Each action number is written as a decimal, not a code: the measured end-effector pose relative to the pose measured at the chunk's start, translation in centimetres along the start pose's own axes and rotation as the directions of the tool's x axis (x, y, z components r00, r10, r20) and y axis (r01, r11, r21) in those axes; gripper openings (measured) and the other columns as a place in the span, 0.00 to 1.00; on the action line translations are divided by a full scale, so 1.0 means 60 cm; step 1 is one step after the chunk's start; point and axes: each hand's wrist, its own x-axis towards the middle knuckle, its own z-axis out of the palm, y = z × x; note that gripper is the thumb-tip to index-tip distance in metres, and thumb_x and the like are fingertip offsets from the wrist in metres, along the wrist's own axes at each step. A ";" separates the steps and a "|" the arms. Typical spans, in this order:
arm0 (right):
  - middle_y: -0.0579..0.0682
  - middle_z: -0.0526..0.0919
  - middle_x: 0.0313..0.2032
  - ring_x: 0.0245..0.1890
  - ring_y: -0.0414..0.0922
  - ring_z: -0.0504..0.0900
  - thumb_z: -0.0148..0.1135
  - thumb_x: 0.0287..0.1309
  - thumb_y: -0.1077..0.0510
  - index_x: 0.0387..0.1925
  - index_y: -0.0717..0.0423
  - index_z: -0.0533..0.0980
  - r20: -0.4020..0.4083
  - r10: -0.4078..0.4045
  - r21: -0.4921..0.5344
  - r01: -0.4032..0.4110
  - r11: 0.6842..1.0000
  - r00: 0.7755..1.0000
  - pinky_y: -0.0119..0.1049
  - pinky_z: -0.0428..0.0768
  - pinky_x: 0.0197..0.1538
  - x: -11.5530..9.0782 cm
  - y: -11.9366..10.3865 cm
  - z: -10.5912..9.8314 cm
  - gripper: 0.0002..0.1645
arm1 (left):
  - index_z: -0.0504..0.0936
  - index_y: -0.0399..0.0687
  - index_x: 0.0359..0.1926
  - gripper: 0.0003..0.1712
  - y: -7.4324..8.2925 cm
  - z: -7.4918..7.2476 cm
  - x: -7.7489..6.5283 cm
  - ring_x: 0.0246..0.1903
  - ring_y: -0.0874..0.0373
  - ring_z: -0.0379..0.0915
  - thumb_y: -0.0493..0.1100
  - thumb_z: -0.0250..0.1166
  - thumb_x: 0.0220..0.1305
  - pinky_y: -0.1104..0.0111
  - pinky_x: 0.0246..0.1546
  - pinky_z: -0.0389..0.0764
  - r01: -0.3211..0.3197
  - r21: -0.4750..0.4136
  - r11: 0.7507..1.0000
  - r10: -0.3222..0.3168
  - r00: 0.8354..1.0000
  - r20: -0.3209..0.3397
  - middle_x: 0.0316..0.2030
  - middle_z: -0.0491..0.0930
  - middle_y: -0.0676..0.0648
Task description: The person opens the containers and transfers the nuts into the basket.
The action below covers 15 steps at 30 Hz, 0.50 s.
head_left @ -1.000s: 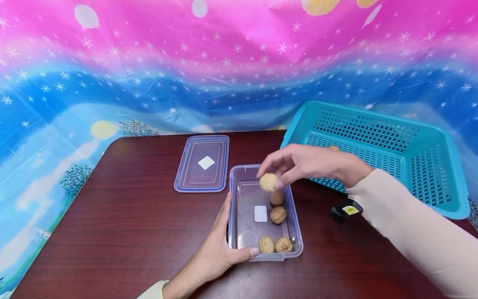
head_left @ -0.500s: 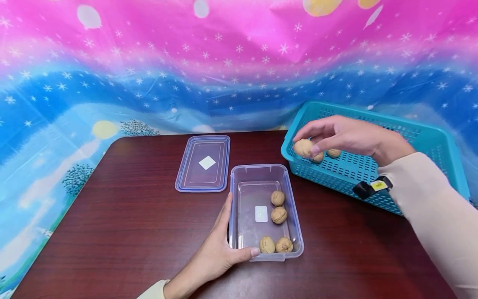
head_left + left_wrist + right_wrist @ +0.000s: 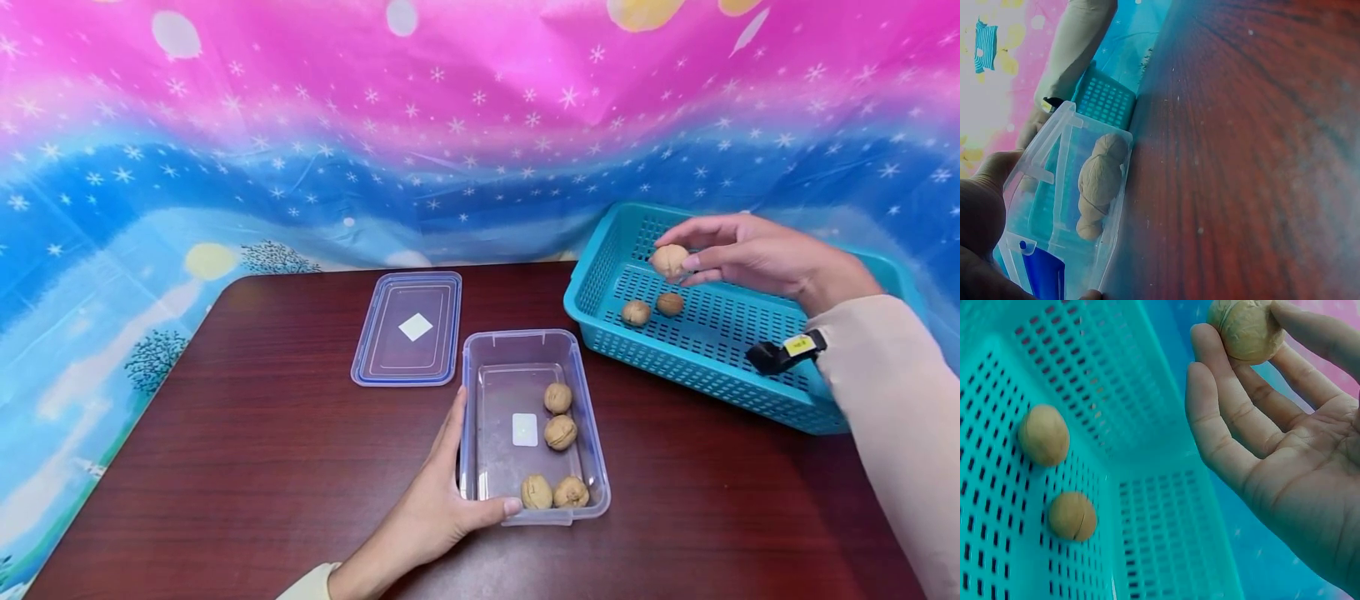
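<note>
My right hand (image 3: pixel 757 254) pinches a walnut (image 3: pixel 670 262) between thumb and fingertips, above the teal basket (image 3: pixel 697 367). The same walnut (image 3: pixel 1247 331) shows close up in the right wrist view. Two more walnuts, one on the left (image 3: pixel 636 313) and a darker one (image 3: pixel 670 304), lie on the basket's floor. My left hand (image 3: pixel 435 504) holds the near left corner of a clear plastic container (image 3: pixel 498 392), its fingers along the left wall and its thumb over the front rim. Several walnuts (image 3: pixel 560 432) rest inside along the right wall and at the front.
A clear lid (image 3: pixel 390 333) with a blue seal and a white sticker lies on the dark wooden table (image 3: pixel 262 417), behind and left of the container. A patterned cloth (image 3: pixel 337 167) hangs behind the table.
My right hand, holding the walnut, has moved from over the container up and right to over the basket. My left hand and the container have stayed in place.
</note>
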 end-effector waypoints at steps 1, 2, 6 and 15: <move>0.41 0.80 0.64 0.62 0.39 0.78 0.47 0.78 0.70 0.72 0.56 0.71 -0.001 -0.001 0.019 0.001 1.000 1.000 0.37 0.84 0.59 -0.001 0.006 -0.004 0.26 | 0.38 0.68 0.85 0.78 0.000 0.000 0.000 0.83 0.49 0.38 0.50 0.85 0.47 0.42 0.79 0.44 0.002 0.002 1.000 -0.002 1.000 0.001 0.85 0.39 0.50; 0.41 0.80 0.64 0.62 0.38 0.79 0.46 0.78 0.70 0.72 0.55 0.71 -0.001 -0.001 0.032 0.001 0.999 1.000 0.37 0.84 0.59 -0.002 0.011 -0.007 0.27 | 0.38 0.68 0.85 0.78 0.000 0.000 0.000 0.83 0.49 0.38 0.50 0.85 0.47 0.42 0.79 0.44 0.002 0.004 1.000 -0.002 1.000 0.001 0.85 0.39 0.50; 0.39 0.80 0.64 0.63 0.37 0.78 0.46 0.78 0.69 0.71 0.52 0.72 -0.010 0.017 0.049 -0.017 0.999 1.000 0.36 0.84 0.59 -0.003 0.025 -0.015 0.26 | 0.38 0.67 0.85 0.78 0.000 0.000 0.000 0.83 0.48 0.38 0.50 0.85 0.47 0.41 0.78 0.45 -0.004 0.006 1.000 0.004 1.000 -0.001 0.85 0.39 0.50; 0.38 0.82 0.60 0.58 0.39 0.82 0.50 0.78 0.65 0.68 0.49 0.74 0.067 0.121 -0.050 -0.118 0.992 0.990 0.37 0.85 0.58 -0.007 0.041 -0.019 0.23 | 0.37 0.72 0.85 0.79 0.000 -0.001 0.002 0.82 0.53 0.38 0.48 0.85 0.45 0.45 0.79 0.45 0.019 -0.015 1.000 -0.019 1.000 0.001 0.85 0.39 0.56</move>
